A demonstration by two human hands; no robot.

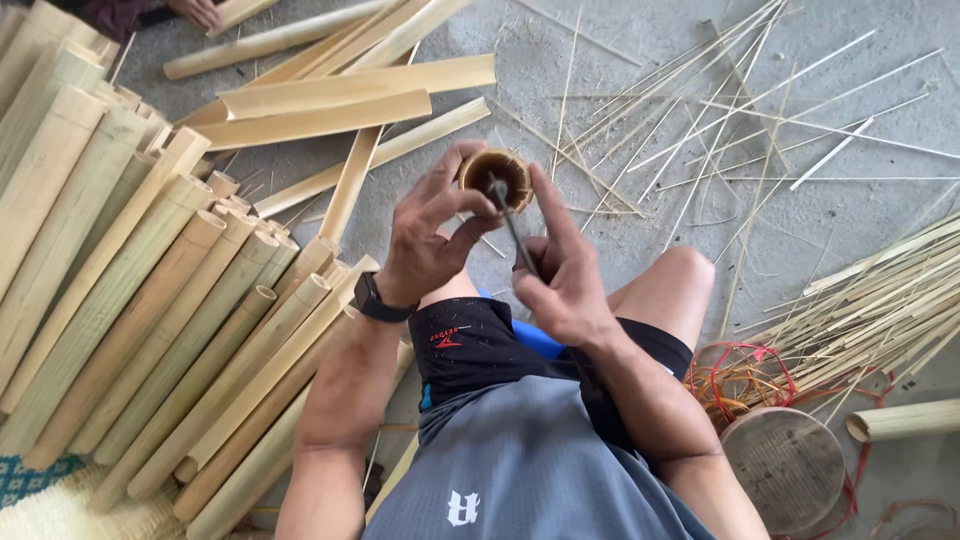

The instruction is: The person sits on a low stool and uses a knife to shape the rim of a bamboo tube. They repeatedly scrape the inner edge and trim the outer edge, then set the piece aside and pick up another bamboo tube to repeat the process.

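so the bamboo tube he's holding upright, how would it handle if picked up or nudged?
The bamboo tube looks hollow, so probably light for its size. Its woody wall likely makes it stiff, not floppy. Being round, it would probably roll if laid on the concrete floor; the left hand steadies it while the right hand works a blade into its rim.

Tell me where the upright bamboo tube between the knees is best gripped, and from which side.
Grip the bamboo tube around its outer wall just under the open rim, from its left, as the left hand does. The right hand sets a blade across the rim, so the top and right are probably best kept free.
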